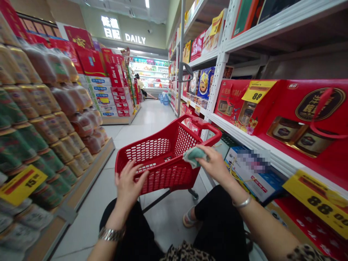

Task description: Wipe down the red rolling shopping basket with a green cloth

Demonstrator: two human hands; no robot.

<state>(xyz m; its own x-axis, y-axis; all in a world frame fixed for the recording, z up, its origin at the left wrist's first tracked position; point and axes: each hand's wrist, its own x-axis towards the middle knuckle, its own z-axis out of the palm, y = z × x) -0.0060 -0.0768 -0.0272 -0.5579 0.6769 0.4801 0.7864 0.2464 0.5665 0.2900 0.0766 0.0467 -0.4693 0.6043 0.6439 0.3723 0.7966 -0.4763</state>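
A red plastic shopping cart (163,159) with perforated sides stands right in front of my knees, its handle end toward the shelves on the right. My right hand (213,161) is closed on a folded green cloth (195,156), which lies against the cart's upper rim near the handle. At the near left corner of the cart, my left hand (129,183) has its fingers spread, holding nothing. Its fingertips overlap the rim; whether they touch it I cannot tell. The cart's basket looks bare where its inside shows.
Stacked drink cans (57,137) line a low platform on the left. White shelving (225,61) on the right bears red gift boxes (307,116) with jars and yellow price tags. Farther down the aisle, a person (140,85) sits low near the chilled shelves.
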